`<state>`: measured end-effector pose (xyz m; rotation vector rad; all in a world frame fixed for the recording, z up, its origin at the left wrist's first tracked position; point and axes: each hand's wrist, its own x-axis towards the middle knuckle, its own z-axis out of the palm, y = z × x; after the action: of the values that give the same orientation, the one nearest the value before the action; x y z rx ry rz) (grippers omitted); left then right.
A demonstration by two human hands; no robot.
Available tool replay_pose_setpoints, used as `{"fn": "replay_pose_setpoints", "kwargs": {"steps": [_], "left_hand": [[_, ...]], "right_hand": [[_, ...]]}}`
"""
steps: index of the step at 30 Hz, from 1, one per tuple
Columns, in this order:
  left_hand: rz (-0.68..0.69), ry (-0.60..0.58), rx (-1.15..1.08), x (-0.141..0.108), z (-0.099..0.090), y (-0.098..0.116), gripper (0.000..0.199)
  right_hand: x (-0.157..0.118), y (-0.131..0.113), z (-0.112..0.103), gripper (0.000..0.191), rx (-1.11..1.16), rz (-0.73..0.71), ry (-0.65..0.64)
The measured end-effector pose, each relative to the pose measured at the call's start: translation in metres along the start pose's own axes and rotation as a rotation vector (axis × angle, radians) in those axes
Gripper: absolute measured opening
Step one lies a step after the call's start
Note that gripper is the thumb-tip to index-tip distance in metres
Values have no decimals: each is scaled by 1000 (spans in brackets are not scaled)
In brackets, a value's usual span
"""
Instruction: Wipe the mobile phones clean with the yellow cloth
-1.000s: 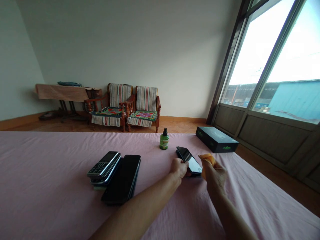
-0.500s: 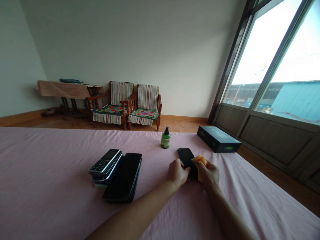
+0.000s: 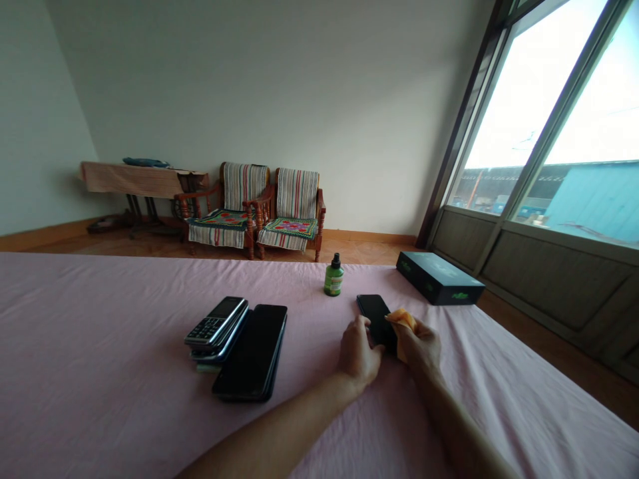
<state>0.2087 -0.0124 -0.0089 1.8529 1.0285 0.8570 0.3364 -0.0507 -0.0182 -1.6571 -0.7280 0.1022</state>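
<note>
A black smartphone (image 3: 375, 314) lies flat on the pink cloth, right of the middle. My left hand (image 3: 359, 352) grips its near left side, with the fingers along the edge and the thumb at the near end. An orange cloth (image 3: 402, 319) is bunched in my right hand (image 3: 422, 346), whose fingers are closed on it at the phone's right edge. Part of the phone's near end is hidden by my hands. Just beyond stands a green bottle (image 3: 333, 279) with a black top.
To the left are stacked keypad phones (image 3: 214, 326) beside a pile of black smartphones (image 3: 252, 352). A black box (image 3: 439, 276) sits at the far right of the pink cloth (image 3: 100, 372). Behind are two wooden chairs (image 3: 289, 229), a covered table (image 3: 130, 179) and a window (image 3: 534, 120).
My left hand has shifted slightly on the phone, its fingers a little more spread along the edge. The whole view has moved slightly. The orange cloth stays in my right hand.
</note>
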Motion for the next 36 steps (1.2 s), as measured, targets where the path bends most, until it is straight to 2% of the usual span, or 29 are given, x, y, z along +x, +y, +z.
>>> {"fn": "replay_pose_setpoints", "kwargs": {"steps": [3, 7, 10, 13, 16, 19, 21, 23, 25, 27, 31, 36], "left_hand": [[93, -40, 24, -19, -16, 5, 47], [233, -185, 80, -66, -53, 6, 49], [356, -304, 299, -98, -86, 2, 49], [418, -250, 527, -115, -120, -4, 54], [428, -141, 774, -117, -150, -13, 56], [354, -3, 1008, -116, -172, -25, 63], [306, 50, 1109, -116, -181, -34, 62], [290, 84, 1172, -116, -184, -42, 58], [293, 95, 1215, -114, -185, -49, 55], [298, 104, 1243, -112, -184, -53, 54], [322, 136, 1264, -109, -184, -60, 54], [424, 211, 1217, -107, -187, -67, 56]], "right_hand": [[-7, -12, -4, 27, -37, -86, -25], [-23, -25, -2, 26, -25, -207, -144], [-37, -30, 4, 24, 2, -263, -259], [-47, -32, 9, 23, 18, -292, -340], [-50, -30, 10, 23, -13, -315, -371], [-50, -28, 10, 22, -70, -384, -368], [-53, -31, 11, 22, -115, -481, -392], [-59, -36, 13, 23, -201, -578, -472], [-64, -42, 14, 22, -329, -617, -560], [-68, -46, 14, 23, -440, -587, -563], [-65, -42, 1, 35, -625, -472, -479], [-56, -36, -17, 36, -798, -383, -441]]}}
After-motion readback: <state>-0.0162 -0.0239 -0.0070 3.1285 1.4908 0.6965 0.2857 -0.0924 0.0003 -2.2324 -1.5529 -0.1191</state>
